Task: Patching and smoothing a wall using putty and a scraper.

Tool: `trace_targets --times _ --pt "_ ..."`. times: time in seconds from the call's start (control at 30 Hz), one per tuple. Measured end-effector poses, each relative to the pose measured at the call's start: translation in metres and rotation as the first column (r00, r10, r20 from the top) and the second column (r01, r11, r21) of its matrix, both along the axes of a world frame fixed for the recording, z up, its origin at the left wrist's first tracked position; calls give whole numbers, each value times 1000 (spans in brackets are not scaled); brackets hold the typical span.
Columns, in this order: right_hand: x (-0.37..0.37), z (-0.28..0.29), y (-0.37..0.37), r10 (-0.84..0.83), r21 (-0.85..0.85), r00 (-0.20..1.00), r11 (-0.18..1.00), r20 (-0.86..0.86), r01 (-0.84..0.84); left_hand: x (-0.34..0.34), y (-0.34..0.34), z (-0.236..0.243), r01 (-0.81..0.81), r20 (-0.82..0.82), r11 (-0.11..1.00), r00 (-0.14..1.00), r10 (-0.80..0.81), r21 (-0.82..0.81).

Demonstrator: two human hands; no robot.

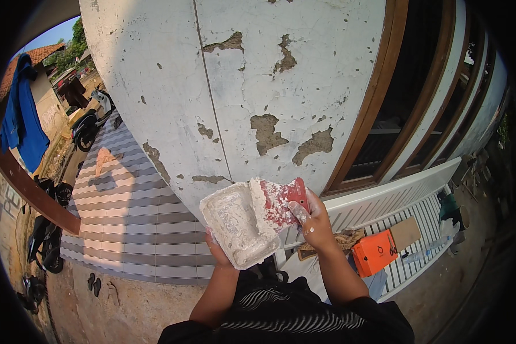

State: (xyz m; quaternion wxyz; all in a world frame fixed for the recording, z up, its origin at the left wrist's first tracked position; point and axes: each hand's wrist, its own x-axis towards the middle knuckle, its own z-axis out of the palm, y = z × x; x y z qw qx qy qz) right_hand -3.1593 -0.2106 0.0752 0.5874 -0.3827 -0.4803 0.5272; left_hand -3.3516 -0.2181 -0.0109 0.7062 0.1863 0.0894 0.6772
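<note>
My left hand (217,247) holds a shallow tray (235,225) from its near left side, with most of the fingers hidden beneath it. White putty coats the tray's inside and rim. In my right hand (313,217) is a red putty scraper (281,202), its face smeared with white; my thumb lies on top of its handle. The scraper's edge rests in the putty along the tray's right side. White specks mark my right fingers. Beyond the tray stands a white wall (172,80) with peeled patches baring grey plaster.
Brown-framed windows (378,97) fill the right of the wall. Below them a white slatted bench (410,200) carries an orange box (375,253) and cardboard (405,232). Striped tiles (137,229) cover the left floor, with sandals (94,284) near their edge. A blue cloth (26,117) hangs far left, near motorbikes (89,126).
</note>
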Motion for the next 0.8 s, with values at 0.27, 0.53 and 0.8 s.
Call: trace_targets --times 0.27,0.53,0.8 --pt "8 1 1 -76 102 990 993 118 64 0 -5 -8 -42 -127 999 991 39 -18" --pt "6 21 -9 -159 228 931 970 328 85 0 -5 -3 -98 -151 995 984 93 -26" --pt "-2 8 4 -236 116 972 966 25 231 -3 2 27 -105 3 973 994 108 -206"
